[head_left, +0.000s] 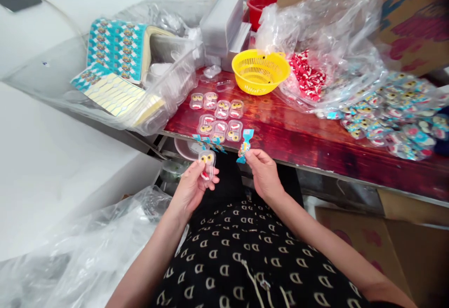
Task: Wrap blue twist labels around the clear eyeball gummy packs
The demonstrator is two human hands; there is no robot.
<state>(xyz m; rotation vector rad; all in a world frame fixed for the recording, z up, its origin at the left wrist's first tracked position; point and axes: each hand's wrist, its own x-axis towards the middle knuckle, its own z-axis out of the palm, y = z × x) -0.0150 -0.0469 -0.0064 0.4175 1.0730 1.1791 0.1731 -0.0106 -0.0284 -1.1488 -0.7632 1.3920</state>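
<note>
My 2 bare forearms reached forward from the lower edge of the view, converging over my lap. My left hand (192,187) was raised with the palm turned toward me, fingers curled and thumb pressed in a pinch. My right hand (264,173) sat just beside it, slightly higher, thumb and forefinger pinched together, the other fingers loosely folded.

A small hand-packing workshop, crowded with stock for assembly work. A dark red tabletop (301,135) carries rows of clear blister shells (219,114) holding small toy pieces, a yellow plastic basket (258,72), and clear bags (326,51) of red-and-white parts beside heaps of finished packets (393,116). Stacks of printed blue backing cards (117,48), piles of empty clear trays (222,20) and cardboard cartons (414,13) crowd the edges.
</note>
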